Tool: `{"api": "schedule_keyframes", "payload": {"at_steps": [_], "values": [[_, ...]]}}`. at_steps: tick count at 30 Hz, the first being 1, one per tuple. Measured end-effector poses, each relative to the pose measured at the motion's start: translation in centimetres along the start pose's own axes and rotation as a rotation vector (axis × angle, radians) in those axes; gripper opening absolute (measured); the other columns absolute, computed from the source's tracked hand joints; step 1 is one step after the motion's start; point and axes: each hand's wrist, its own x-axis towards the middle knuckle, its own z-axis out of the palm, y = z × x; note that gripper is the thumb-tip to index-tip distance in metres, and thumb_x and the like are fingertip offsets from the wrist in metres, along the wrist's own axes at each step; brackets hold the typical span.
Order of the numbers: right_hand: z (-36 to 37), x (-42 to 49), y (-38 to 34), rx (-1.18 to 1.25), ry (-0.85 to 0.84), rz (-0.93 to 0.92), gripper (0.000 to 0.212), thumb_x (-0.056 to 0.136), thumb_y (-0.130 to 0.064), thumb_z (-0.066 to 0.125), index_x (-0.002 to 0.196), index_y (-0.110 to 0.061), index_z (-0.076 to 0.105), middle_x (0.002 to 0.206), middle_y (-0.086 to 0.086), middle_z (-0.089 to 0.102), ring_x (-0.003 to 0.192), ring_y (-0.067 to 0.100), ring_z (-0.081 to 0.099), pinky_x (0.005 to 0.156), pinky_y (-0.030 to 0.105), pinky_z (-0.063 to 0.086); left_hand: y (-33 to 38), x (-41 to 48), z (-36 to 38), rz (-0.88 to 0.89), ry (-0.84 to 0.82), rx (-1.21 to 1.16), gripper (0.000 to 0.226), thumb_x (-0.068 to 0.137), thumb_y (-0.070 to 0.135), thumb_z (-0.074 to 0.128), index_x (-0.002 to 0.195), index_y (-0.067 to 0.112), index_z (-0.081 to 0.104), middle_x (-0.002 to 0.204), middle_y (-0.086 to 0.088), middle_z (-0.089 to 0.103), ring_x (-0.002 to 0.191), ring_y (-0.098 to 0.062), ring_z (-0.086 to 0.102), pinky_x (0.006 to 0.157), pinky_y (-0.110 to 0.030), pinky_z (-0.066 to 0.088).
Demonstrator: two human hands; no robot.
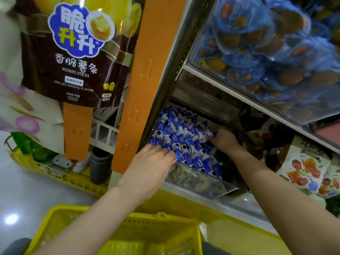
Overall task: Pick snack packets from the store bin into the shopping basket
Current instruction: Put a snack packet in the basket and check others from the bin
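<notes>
A clear plastic store bin (pixel 206 188) on a low shelf holds a heap of small blue-and-white snack packets (pixel 184 137). My left hand (pixel 152 164) reaches into the near left of the heap, its fingertips dug among the packets. At the heap's right side my right hand (pixel 223 138) has its fingers curled round some packets. A yellow shopping basket (pixel 60 216) stands below my arms at the bottom of the view; its inside looks bare where visible.
An orange upright (pixel 145 74) stands left of the bin. A brown potato-sticks bag (pixel 73 52) hangs at top left. Blue tubs (pixel 257 45) fill the shelf above. Red-printed bags (pixel 309 166) lie right of the bin. Another yellow crate (pixel 60 175) sits on the floor at left.
</notes>
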Motion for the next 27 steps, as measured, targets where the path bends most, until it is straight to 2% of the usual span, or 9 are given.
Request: {"api": "schedule_keyframes", "payload": {"at_steps": [3,5,8,11,16,20,23,25,27], "values": [[0.3,0.5,-0.3,0.191,0.057,0.008,0.031,0.090,-0.020,0.059,0.114,-0.001,0.057,0.117,0.017,0.058,0.107,0.029,0.055,0.087,0.032,0.043,-0.2,0.0,0.4,-0.005,0.022,-0.019,0.028,0.100,0.027,0.034,0.113,0.022,0.058,0.105,0.005,0.064,0.099,-0.013,0.055,0.092,-0.028,0.035],[0.6,0.8,-0.5,0.228,0.071,-0.009,0.028,0.091,-0.020,0.057,0.111,0.000,0.058,0.114,0.018,0.058,0.107,0.029,0.055,0.087,0.031,0.042,-0.2,0.0,0.5,-0.010,0.031,-0.019,0.029,0.100,0.028,0.033,0.114,0.022,0.057,0.108,0.006,0.063,0.101,-0.012,0.054,0.094,-0.027,0.033],[1.1,1.1,-0.4,0.200,-0.013,0.011,0.021,0.092,-0.022,0.055,0.098,-0.002,0.059,0.104,0.018,0.059,0.099,0.029,0.057,0.081,0.032,0.043,-0.3,0.1,0.6,-0.010,0.032,-0.013,0.028,0.100,0.027,0.033,0.114,0.022,0.057,0.107,0.005,0.064,0.101,-0.013,0.054,0.094,-0.029,0.034],[1.1,1.5,-0.2,0.135,-0.018,0.003,0.023,0.092,-0.023,0.055,0.100,-0.002,0.059,0.105,0.017,0.060,0.096,0.028,0.057,0.081,0.034,0.045,-0.3,0.1,0.7,-0.010,0.029,-0.017,0.026,0.099,0.026,0.037,0.111,0.021,0.059,0.104,0.004,0.065,0.099,-0.014,0.056,0.093,-0.030,0.037],[1.5,1.7,-0.8,0.214,-0.007,-0.048,0.031,0.091,-0.037,0.055,0.100,-0.008,0.052,0.090,0.006,0.052,0.079,0.016,0.049,0.071,0.031,0.040,-0.2,0.1,0.8,-0.013,0.031,-0.027,0.026,0.099,0.026,0.037,0.114,0.022,0.058,0.106,0.005,0.064,0.100,-0.013,0.056,0.095,-0.030,0.036],[1.7,2.2,-0.7,0.185,-0.055,0.021,0.044,0.088,-0.033,0.060,0.119,-0.005,0.047,0.111,0.014,0.055,0.092,0.022,0.054,0.070,0.029,0.039,-0.2,0.1,0.7,0.010,0.055,-0.035,0.028,0.099,0.027,0.035,0.115,0.022,0.057,0.107,0.006,0.063,0.102,-0.013,0.054,0.095,-0.029,0.035],[1.5,2.5,-0.6,0.108,-0.106,0.039,0.045,0.089,-0.032,0.059,0.121,-0.004,0.047,0.118,0.016,0.056,0.099,0.025,0.055,0.070,0.028,0.037,-0.1,0.1,0.5,0.037,0.080,-0.018,0.022,0.096,0.023,0.043,0.105,0.019,0.063,0.096,0.003,0.066,0.092,-0.015,0.059,0.088,-0.031,0.042],[1.5,2.1,-1.1,0.079,-0.038,0.005,0.034,0.091,-0.028,0.056,0.115,-0.004,0.051,0.114,0.017,0.058,0.089,0.022,0.054,0.069,0.029,0.039,-0.2,0.1,0.5,0.048,0.086,-0.007,0.020,0.094,0.022,0.046,0.101,0.018,0.065,0.091,0.003,0.067,0.087,-0.015,0.061,0.084,-0.032,0.044],[1.5,1.9,-2.0,0.094,0.148,-0.130,0.028,0.093,-0.025,0.053,0.113,-0.006,0.051,0.113,0.015,0.057,0.091,0.021,0.055,0.074,0.031,0.044,-0.4,0.0,0.6,0.067,0.079,0.007,0.017,0.092,0.021,0.051,0.100,0.018,0.065,0.090,0.003,0.068,0.086,-0.015,0.062,0.083,-0.032,0.046]]}}
